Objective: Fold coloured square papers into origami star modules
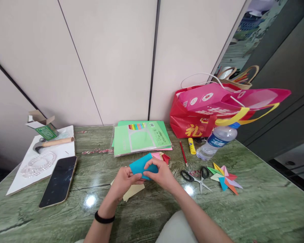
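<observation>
Pinching blue paper (142, 166) with left hand (124, 182) and right hand (160, 173), low over bench (255, 209), front middle. Folded partway only; crease count hard to read. Judged done: multicolour paper star (224, 177) beside scissors (196, 177). Judged left: pale yellow sheet (131, 192) under hands.

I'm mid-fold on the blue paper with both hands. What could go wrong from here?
1. The left hand and right hand seem to pinch the blue paper above the table, not pressed flat, so the crease may run crooked.
2. The scissors lie close beside the right forearm; a sideways sweep could knock them.
3. The pale yellow sheet lies loose under the left hand and might get dragged or creased.
</observation>
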A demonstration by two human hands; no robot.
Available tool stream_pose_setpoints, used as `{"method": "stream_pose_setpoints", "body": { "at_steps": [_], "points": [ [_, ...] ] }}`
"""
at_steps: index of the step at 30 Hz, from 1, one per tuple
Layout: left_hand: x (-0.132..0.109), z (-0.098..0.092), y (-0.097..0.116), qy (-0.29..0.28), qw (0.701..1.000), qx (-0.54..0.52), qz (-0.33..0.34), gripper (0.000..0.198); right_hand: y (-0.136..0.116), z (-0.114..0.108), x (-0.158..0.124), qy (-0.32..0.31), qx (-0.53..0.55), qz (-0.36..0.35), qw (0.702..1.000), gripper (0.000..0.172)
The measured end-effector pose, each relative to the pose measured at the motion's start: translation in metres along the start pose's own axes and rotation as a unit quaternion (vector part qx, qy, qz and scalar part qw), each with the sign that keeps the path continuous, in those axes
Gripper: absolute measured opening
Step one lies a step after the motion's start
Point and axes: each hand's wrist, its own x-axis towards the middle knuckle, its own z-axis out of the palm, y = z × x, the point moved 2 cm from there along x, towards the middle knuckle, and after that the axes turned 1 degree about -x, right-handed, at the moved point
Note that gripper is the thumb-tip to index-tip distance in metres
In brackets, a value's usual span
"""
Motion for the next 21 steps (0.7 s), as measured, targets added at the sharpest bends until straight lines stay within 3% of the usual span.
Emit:
{"method": "stream_pose_setpoints", "body": {
  "at_steps": [3, 7, 15, 21],
  "points": [
    [0.001, 0.002, -0.001, 0.037, 0.999, -0.022, 0.006, 0.029, -0.001, -0.001, 0.001, 0.037, -0.016, -0.036, 0.999, 0.009],
    [0.003, 0.003, -0.002, 0.07, 0.995, -0.06, 0.022, 0.027, -0.004, -0.001, 0.0, 0.069, -0.032, -0.061, 0.995, 0.024],
    [0.006, 0.012, -0.003, 0.055, 0.991, -0.101, 0.067, 0.031, 0.005, 0.004, -0.002, 0.105, -0.016, 0.004, 0.994, 0.047],
    [0.006, 0.014, -0.005, 0.073, 0.991, -0.096, 0.061, 0.029, 0.004, 0.005, -0.002, 0.119, 0.002, -0.001, 0.993, 0.056]
  ]
}}
